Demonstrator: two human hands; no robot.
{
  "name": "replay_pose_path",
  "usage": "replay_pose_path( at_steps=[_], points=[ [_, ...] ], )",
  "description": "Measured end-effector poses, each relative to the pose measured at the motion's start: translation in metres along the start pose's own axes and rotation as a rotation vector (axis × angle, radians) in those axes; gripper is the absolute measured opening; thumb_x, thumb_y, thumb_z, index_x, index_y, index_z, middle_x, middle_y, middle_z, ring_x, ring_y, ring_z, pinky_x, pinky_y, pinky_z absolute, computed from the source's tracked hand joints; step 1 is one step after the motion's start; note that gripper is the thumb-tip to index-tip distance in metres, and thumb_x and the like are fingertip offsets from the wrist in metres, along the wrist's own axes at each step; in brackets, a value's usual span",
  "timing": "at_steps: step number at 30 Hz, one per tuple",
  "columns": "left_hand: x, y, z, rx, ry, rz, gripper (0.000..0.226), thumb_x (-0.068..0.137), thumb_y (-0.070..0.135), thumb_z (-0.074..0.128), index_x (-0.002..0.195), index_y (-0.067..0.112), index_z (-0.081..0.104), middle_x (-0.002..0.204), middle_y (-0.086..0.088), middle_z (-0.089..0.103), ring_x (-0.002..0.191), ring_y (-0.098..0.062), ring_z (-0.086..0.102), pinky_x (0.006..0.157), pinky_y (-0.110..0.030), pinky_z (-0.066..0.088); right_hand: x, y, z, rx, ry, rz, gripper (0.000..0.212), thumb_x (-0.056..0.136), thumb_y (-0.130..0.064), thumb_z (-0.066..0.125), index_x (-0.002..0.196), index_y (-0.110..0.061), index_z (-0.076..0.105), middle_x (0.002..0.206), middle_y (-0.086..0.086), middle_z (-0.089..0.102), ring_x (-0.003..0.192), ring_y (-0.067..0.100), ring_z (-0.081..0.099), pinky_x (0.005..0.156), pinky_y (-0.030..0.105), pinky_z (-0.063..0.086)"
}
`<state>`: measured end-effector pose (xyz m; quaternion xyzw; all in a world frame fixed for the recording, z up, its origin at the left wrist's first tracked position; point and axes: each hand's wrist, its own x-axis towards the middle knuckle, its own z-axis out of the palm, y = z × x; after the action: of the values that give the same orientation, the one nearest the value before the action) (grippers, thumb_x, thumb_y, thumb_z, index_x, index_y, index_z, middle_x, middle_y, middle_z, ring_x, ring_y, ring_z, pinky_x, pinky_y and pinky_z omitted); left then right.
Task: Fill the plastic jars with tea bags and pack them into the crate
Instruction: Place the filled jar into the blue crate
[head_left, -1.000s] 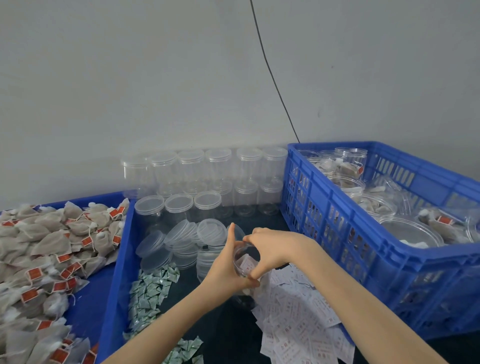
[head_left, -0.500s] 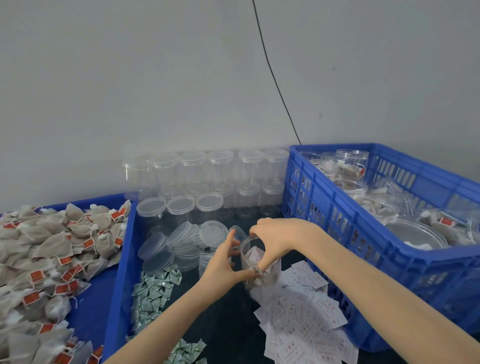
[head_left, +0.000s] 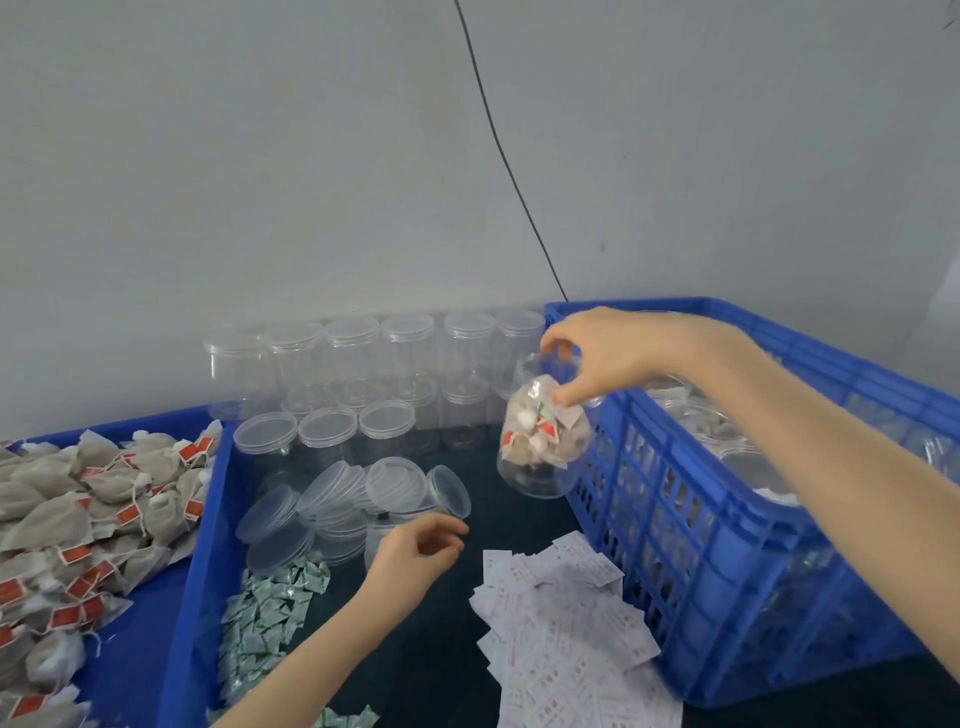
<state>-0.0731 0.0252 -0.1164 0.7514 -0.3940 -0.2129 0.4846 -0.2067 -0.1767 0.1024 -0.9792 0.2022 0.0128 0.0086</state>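
My right hand grips the top of a clear plastic jar filled with tea bags and holds it in the air, tilted, just left of the blue crate's near corner. My left hand hovers low over the dark table with loosely curled fingers and holds nothing. The crate on the right contains several filled, lidded jars. Loose tea bags with red tags are heaped in a blue tray on the left.
Rows of empty lidded jars stand against the wall. Loose clear lids lie stacked in the middle. Green sachets and white paper labels are scattered on the table. A black cable runs down the wall.
My right hand lifted the filled jar off the table, up and to the right toward the crate. My left hand let go of the jar and stayed low.
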Motion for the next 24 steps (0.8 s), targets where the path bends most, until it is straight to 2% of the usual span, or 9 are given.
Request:
replay_pose_path(
  at_steps=[3,5,8,11,14,16,20,22,24],
  points=[
    [-0.003,0.003,0.003,0.051,-0.032,0.022,0.028,0.086,0.001,0.062,0.086,0.029,0.068,0.074,0.014,0.07,0.072,0.007,0.061,0.069,-0.008,0.045,-0.011,0.023,-0.025,0.035,0.082,0.031,0.073,0.076,-0.056,0.062,0.138,-0.021,0.048,0.127,-0.004,0.053,0.106,0.014,0.05,0.088,0.031,0.042],
    [-0.005,0.004,0.005,0.066,-0.051,0.032,0.028,0.086,0.0,0.063,0.087,0.028,0.068,0.076,0.011,0.071,0.074,0.005,0.062,0.071,-0.009,0.045,-0.019,0.04,-0.038,0.037,0.139,0.078,0.072,0.076,-0.056,0.061,0.137,-0.019,0.049,0.126,-0.002,0.054,0.105,0.016,0.051,0.091,0.034,0.044],
    [-0.006,0.006,0.007,0.094,-0.061,0.039,0.027,0.086,0.001,0.064,0.088,0.028,0.069,0.08,0.005,0.072,0.08,0.0,0.065,0.076,-0.014,0.047,-0.03,0.067,-0.051,0.087,0.211,0.135,0.063,0.083,-0.049,0.063,0.136,-0.016,0.051,0.121,0.0,0.054,0.1,0.019,0.054,0.084,0.031,0.044],
    [-0.004,0.003,0.009,0.106,-0.079,0.031,0.025,0.086,0.001,0.064,0.089,0.026,0.069,0.08,0.008,0.072,0.078,0.003,0.064,0.072,-0.008,0.045,-0.042,0.091,-0.062,0.164,0.277,0.178,0.056,0.085,-0.043,0.064,0.133,-0.017,0.054,0.118,0.001,0.053,0.092,0.023,0.062,0.068,0.026,0.049],
    [-0.002,-0.001,0.01,0.113,-0.108,0.015,0.024,0.085,0.001,0.065,0.088,0.024,0.069,0.081,0.014,0.072,0.076,0.004,0.064,0.07,-0.005,0.045,-0.054,0.112,-0.072,0.2,0.327,0.233,0.051,0.087,-0.042,0.063,0.13,-0.017,0.056,0.117,0.003,0.054,0.085,0.027,0.066,0.064,0.029,0.053],
    [-0.001,-0.004,0.011,0.118,-0.117,0.009,0.025,0.084,-0.001,0.066,0.086,0.024,0.07,0.082,0.014,0.072,0.075,0.003,0.065,0.071,-0.007,0.046,-0.061,0.126,-0.076,0.184,0.354,0.295,0.052,0.085,-0.045,0.061,0.13,-0.018,0.056,0.119,0.003,0.055,0.074,0.026,0.069,0.069,0.035,0.055],
    [0.002,-0.008,0.013,0.127,-0.142,-0.002,0.029,0.083,-0.002,0.067,0.086,0.026,0.071,0.081,0.009,0.073,0.075,-0.004,0.065,0.073,-0.01,0.048,-0.069,0.152,-0.073,0.114,0.341,0.444,0.058,0.085,-0.044,0.067,0.133,-0.014,0.053,0.125,0.01,0.057,0.076,0.028,0.069,0.081,0.044,0.057],
    [0.003,-0.01,0.014,0.135,-0.166,-0.018,0.028,0.082,0.0,0.068,0.087,0.027,0.072,0.081,0.008,0.073,0.075,-0.002,0.066,0.073,-0.009,0.048,-0.072,0.163,-0.065,0.077,0.285,0.513,0.065,0.083,-0.044,0.069,0.136,-0.012,0.05,0.127,0.013,0.056,0.08,0.028,0.068,0.079,0.042,0.058],
    [0.006,-0.012,0.015,0.141,-0.184,-0.03,0.024,0.082,0.0,0.068,0.087,0.024,0.072,0.081,0.008,0.073,0.077,-0.001,0.066,0.073,-0.008,0.048,-0.073,0.173,-0.054,0.073,0.225,0.55,0.07,0.082,-0.043,0.072,0.138,-0.008,0.048,0.124,0.013,0.053,0.083,0.026,0.066,0.068,0.036,0.057]
  ],
)
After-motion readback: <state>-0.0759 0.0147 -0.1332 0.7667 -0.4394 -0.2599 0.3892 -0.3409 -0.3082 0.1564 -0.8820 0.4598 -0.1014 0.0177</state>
